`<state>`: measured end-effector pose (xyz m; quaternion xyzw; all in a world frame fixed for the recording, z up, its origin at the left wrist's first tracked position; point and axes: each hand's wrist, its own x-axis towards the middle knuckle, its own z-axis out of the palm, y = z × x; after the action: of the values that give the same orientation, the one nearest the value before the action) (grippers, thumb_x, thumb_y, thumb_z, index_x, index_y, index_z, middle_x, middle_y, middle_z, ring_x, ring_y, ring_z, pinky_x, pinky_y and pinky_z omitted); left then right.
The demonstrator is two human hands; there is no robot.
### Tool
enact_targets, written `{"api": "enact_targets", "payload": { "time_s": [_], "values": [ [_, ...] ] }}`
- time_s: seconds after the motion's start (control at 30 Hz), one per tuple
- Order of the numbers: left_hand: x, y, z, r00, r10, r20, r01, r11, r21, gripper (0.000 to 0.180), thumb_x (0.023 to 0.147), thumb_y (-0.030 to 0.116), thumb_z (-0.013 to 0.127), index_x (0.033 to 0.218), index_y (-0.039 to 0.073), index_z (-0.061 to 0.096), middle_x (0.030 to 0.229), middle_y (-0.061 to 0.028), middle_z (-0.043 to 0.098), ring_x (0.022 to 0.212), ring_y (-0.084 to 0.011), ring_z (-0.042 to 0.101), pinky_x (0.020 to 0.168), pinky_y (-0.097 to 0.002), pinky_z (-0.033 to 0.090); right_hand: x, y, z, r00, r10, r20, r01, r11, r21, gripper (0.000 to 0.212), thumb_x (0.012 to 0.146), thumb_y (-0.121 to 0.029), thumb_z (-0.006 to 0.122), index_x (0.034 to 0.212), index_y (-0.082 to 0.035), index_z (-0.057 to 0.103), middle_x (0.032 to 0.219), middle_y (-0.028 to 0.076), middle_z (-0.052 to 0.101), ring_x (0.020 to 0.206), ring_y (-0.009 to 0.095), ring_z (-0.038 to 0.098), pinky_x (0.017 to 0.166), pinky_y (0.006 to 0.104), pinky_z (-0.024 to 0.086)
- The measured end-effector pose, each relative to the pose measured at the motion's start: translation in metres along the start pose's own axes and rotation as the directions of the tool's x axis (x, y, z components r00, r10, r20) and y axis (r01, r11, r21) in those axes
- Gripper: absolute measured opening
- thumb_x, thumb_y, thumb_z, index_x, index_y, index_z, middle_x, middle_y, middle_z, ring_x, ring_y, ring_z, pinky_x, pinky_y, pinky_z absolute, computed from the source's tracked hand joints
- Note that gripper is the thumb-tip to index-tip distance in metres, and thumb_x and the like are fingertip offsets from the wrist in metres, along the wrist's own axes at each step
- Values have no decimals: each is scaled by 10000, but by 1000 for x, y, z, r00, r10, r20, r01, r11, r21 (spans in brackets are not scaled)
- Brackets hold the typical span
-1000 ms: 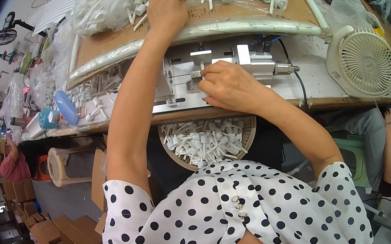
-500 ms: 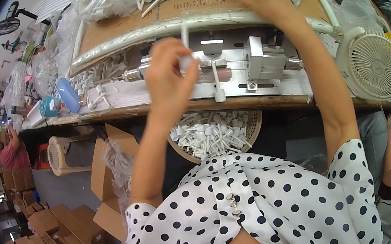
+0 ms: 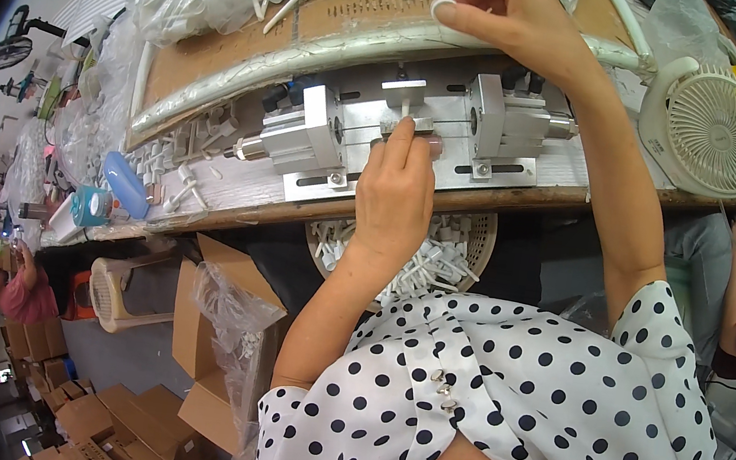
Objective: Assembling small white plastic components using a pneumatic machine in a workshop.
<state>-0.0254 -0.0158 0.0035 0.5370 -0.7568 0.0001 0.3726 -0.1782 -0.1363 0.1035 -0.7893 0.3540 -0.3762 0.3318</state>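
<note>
The right hand [image 3: 523, 28] pinched a white piece [image 3: 441, 7] at its thumb tip near the cardboard tray's [image 3: 350, 20] front edge; the left hand [image 3: 394, 201], grip impossible to tell, reached a white stem [image 3: 407, 107] mid-fixture [image 3: 493, 116].

A cream fan [image 3: 715, 126] stands at right, with a beige stool [image 3: 105, 295] and cardboard boxes [image 3: 114, 420] lower left.
</note>
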Motion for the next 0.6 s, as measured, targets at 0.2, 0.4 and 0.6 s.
{"api": "enact_targets", "payload": {
  "time_s": [0.2,0.4,0.6],
  "values": [
    [27,-10,-21,986,-6,164,25,993,-113,178,742,122,637,871,13,581,944,-143,593,725,-271,587,625,-350,466,-49,12,17,991,-124,-41,129,984,125,257,733,-189,685,933,-32,644,801,43,644,719,89,583,645,229,463],
    [139,-97,-51,972,-209,-109,223,964,145,372,773,346,588,945,17,596,882,-166,630,811,-295,609,701,-394,464,-77,7,47,913,-404,53,406,912,-51,233,659,-65,683,879,-21,621,904,126,615,840,236,598,715,303,477],
    [170,-97,-35,894,-448,15,407,826,390,533,718,466,599,979,3,567,932,-219,613,927,-351,577,786,-447,439,-78,24,71,814,-553,177,580,760,-293,153,636,-100,651,722,-28,547,731,91,526,749,251,543,694,349,447]
  ]
}}
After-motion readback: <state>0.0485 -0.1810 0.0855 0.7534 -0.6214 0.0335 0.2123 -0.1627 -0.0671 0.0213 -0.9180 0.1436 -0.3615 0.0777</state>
